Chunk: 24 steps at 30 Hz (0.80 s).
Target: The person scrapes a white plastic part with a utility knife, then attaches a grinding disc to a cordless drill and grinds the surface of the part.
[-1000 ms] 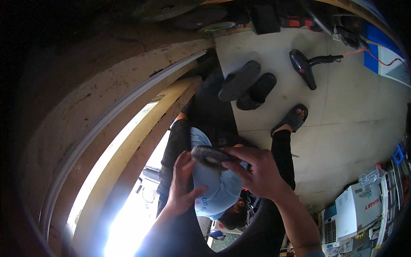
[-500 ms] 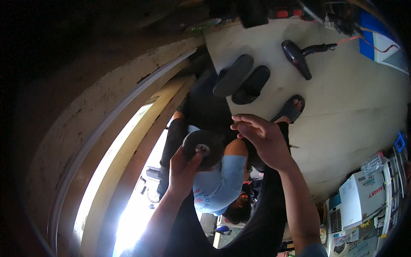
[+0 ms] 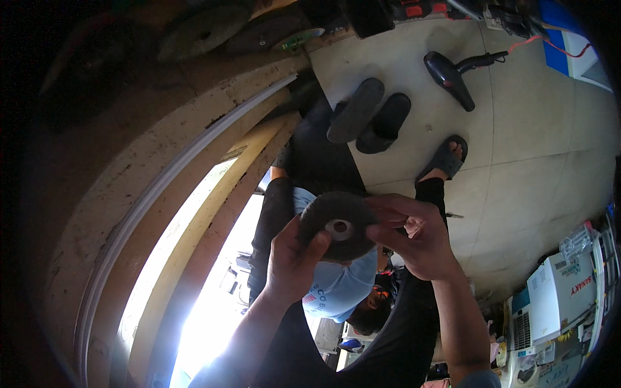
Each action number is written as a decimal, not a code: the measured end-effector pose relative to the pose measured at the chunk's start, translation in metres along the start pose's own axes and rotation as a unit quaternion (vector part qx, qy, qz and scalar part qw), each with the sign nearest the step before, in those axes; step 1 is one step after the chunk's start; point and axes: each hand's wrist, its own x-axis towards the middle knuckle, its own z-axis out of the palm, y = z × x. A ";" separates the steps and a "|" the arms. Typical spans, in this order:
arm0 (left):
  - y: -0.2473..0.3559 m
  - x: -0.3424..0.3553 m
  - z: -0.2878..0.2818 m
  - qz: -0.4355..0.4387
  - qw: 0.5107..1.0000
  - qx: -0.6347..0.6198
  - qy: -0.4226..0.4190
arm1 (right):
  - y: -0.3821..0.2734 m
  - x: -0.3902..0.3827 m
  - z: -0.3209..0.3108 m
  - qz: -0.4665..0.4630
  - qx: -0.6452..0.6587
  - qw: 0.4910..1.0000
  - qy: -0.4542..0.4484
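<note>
A dark, round abrasive disc [image 3: 336,205] with a pale ring around its centre hole is held up between my hands. My left hand [image 3: 288,257] grips its left edge, thumb lying on the face near the ring and fingers mostly hidden behind. At the right edge my right hand [image 3: 424,242] has its thumb and fingers closed on the rim. Behind and below the disc a person in a light blue shirt [image 3: 349,284] is partly hidden by it and by my arms.
Black sandals [image 3: 358,111] and a dark hair dryer [image 3: 451,82] lie on the tiled floor. A foot in a slide [image 3: 451,157] stands at right. More discs [image 3: 204,35] sit at the upper left, above a curved wooden frame [image 3: 149,155]. A white box [image 3: 561,294] stands lower right.
My left hand has brought the disc to the right. My right hand, which was raised apart with nothing in it, has come down and closed on the disc's right rim.
</note>
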 end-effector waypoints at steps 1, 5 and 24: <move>-0.002 0.001 0.000 -0.012 1.000 -0.022 0.003 | 0.000 0.001 -0.001 -0.002 0.022 1.000 0.008; -0.019 0.008 0.009 -0.039 0.972 -0.228 0.051 | 0.005 -0.002 0.015 -0.082 -0.143 0.982 0.088; -0.093 -0.004 -0.110 -0.018 0.705 0.708 -0.017 | 0.044 0.070 -0.066 -0.112 -0.167 0.951 0.234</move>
